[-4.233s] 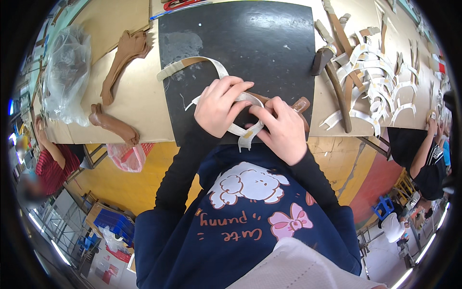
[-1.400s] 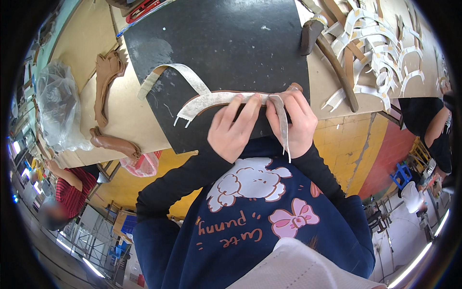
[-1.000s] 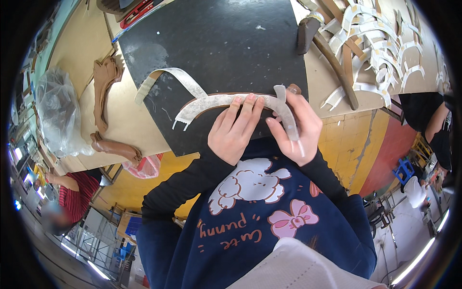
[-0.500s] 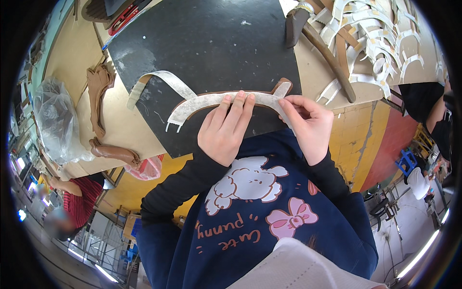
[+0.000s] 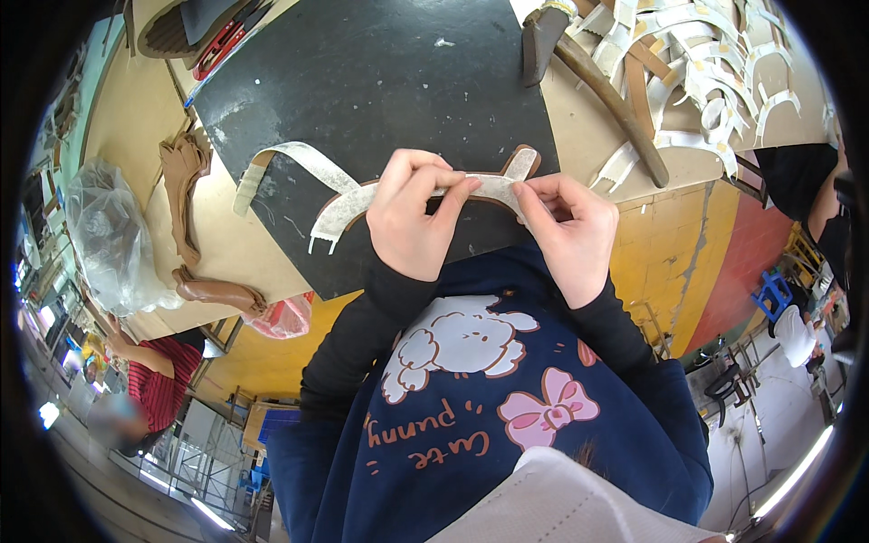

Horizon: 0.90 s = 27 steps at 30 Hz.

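A curved, white-backed strip with brown leather edging (image 5: pixel 337 212) lies across the near part of a black mat (image 5: pixel 362 90). From its left part a long pale strap (image 5: pixel 303 156) loops outward, and a short tab stands up near its right end. My left hand (image 5: pixel 409 215) pinches the strip's upper edge near the middle, thumb and forefinger together. At the right end my right hand (image 5: pixel 576 233) is closed on the strip between thumb and fingers, its tip partly hidden beneath them.
A hammer (image 5: pixel 611 109) rests by the mat's right edge, beside a pile of white-backed strips (image 5: pixel 701 81). To the left lie stacked brown leather pieces (image 5: pixel 184 190), a brown bundle (image 5: pixel 217 291) and a clear plastic bag (image 5: pixel 113 240). A red-handled tool (image 5: pixel 222 50) is at upper left. Another person (image 5: pixel 156 376) is at left.
My left hand, flat on the strip before with its fingers stretched out, is now raised into a pinch on the strip's edge. My right hand keeps its hold at the right end.
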{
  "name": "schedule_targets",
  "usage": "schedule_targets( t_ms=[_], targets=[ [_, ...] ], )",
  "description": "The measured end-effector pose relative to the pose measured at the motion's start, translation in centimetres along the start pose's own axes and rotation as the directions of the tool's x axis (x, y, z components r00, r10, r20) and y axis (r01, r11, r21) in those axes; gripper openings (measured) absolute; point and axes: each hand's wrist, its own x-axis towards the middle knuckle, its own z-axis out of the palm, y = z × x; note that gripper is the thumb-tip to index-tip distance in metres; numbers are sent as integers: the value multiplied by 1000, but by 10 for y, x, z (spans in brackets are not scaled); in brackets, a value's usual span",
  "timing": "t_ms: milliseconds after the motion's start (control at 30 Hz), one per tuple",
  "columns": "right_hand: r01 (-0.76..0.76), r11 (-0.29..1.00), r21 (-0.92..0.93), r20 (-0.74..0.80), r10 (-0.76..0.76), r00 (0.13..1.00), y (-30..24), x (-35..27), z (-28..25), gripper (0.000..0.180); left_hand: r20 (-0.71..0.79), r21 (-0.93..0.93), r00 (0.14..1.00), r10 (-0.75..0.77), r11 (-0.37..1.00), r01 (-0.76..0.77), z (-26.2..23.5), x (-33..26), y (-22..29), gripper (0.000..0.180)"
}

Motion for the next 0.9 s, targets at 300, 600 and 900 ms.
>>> schedule_targets(
  t_ms=[300, 600, 900],
  targets=[
    [4, 1000, 9, 3, -4, 1000, 1, 2, 0, 10, -48, 4, 996, -69, 998, 69, 7, 4, 15, 16],
    [-4, 1000, 25, 4, 4, 1000, -1, 2, 1, 10, -10, 292, 946, 325, 906, -308, 22, -21, 5, 41],
    [55, 997, -48, -26, -56, 998, 1, -1, 3, 8, 162, 405, 904, 395, 809, -426, 15, -26, -2, 49]
  ],
)
